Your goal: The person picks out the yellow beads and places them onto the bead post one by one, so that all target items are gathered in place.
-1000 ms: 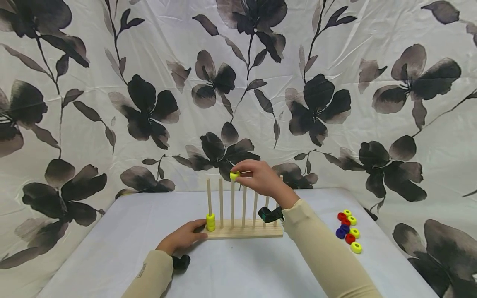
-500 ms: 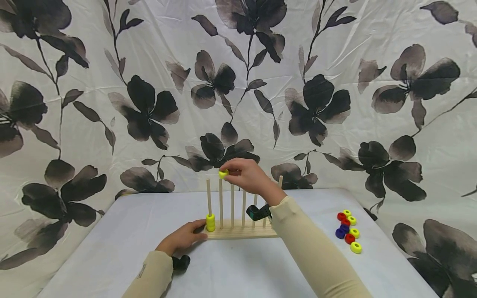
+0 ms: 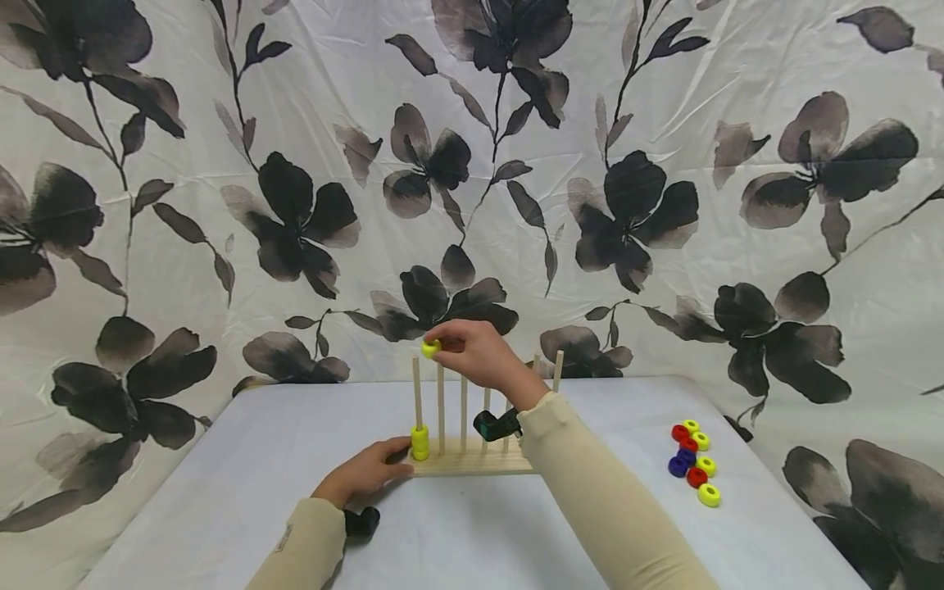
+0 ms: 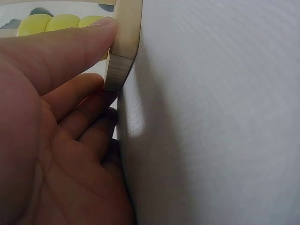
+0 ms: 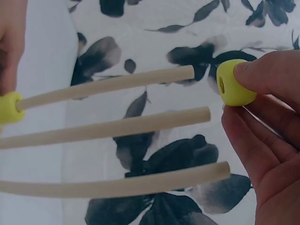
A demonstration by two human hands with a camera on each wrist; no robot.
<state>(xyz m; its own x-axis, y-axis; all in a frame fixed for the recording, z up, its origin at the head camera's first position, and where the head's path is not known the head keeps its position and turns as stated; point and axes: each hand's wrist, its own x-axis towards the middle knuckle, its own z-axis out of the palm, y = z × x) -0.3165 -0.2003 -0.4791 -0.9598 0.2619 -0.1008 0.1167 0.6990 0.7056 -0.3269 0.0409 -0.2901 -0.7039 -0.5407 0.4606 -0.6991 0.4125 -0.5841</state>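
Observation:
My right hand [image 3: 475, 354] pinches a yellow bead [image 5: 236, 93] between thumb and fingers, its hole facing the peg tips in the right wrist view. The bead is just above and slightly right of the leftmost peg [image 3: 417, 393], apart from it. Several upright pegs rise from a light wooden base [image 3: 479, 465]; my right arm hides some of them. Stacked yellow beads [image 3: 419, 443] sit at the foot of the leftmost peg. My left hand [image 3: 365, 474] grips the base's left end, with the thumb [image 4: 89, 40] on one side and the fingers on the other.
Loose beads lie in a cluster on the right of the white table [image 3: 221, 492]: yellow [image 3: 709, 495], red [image 3: 696, 478] and dark blue [image 3: 678, 467]. A floral cloth [image 3: 487, 205] hangs behind the table.
My right hand has moved left with the yellow bead, from above the third peg past the second to near the leftmost. The left hand stays at the base.

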